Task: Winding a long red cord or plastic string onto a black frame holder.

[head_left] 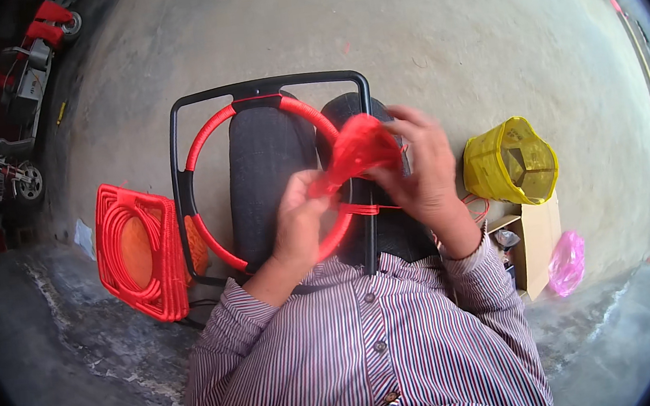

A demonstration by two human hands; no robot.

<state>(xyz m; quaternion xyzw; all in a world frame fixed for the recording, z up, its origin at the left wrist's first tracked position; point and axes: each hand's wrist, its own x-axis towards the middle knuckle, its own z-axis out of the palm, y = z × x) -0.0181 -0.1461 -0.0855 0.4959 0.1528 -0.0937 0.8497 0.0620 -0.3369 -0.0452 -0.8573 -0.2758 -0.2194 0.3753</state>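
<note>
A black rectangular frame (265, 83) lies across my thighs, with a ring wrapped in red cord (210, 125) and black bands inside it. Above the ring's right side, a bundle of red cord (366, 145) is smeared by motion. My left hand (299, 220) grips the bundle's lower left end. At the bundle's right edge, my right hand (425, 162) is closed round it with thumb and fingers, partly blurred. Red strands (363, 209) wrap the frame's right bar below the hands, and a thin cord trails right.
Red frames with rings (140, 250) stand stacked on the left. On the right are a yellow basket (487, 162), an opened cardboard box (539, 244) and a pink plastic bag (567, 263). Parked scooters (24, 92) line the far left.
</note>
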